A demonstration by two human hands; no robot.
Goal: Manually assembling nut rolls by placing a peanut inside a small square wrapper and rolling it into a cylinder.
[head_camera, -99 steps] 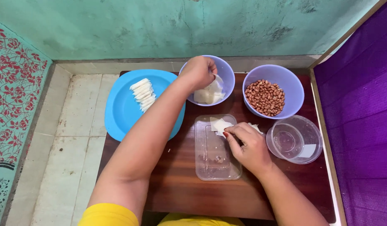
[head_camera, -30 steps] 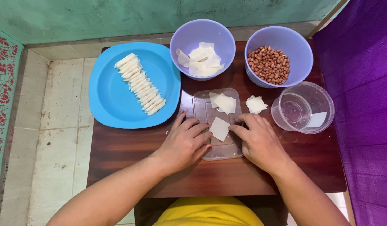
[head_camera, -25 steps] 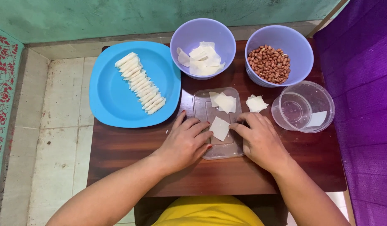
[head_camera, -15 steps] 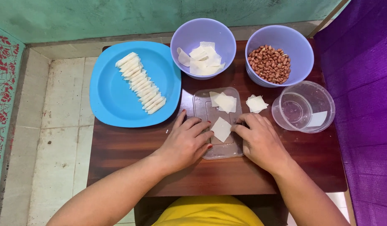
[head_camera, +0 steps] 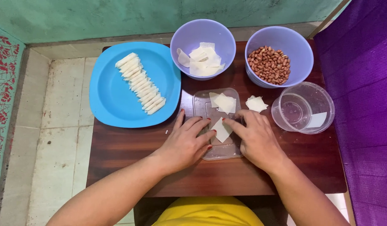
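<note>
Since the earliest picture, the left hand (head_camera: 186, 142) has been drawn back from the bowl of wrappers (head_camera: 203, 53) at the far edge of the table (head_camera: 130, 155) and brought down beside the right hand (head_camera: 254, 136); over the last second little has been shifted. Both hands are now laid on the clear tray (head_camera: 218, 123) near the middle of the table, fingers spread and half curled, and a small white wrapper (head_camera: 222, 129) is pinched between their fingertips, flat on the tray.

As for progress, a long row of finished rolls (head_camera: 141, 89) is lined up on the blue plate (head_camera: 114, 100) at the table's far left corner, so a good share seems done. The wrapper in hand looks unrolled, and no peanut can be made out on it. Another wrapper (head_camera: 222, 101) lies farther back on the tray, and one more wrapper piece (head_camera: 256, 104) rests on the table just right of it. A pile is left in the bowl, and the peanut bowl (head_camera: 279, 56) is well filled, so plenty appears to remain. A clear empty container (head_camera: 303, 107) stands by the right edge.
</note>
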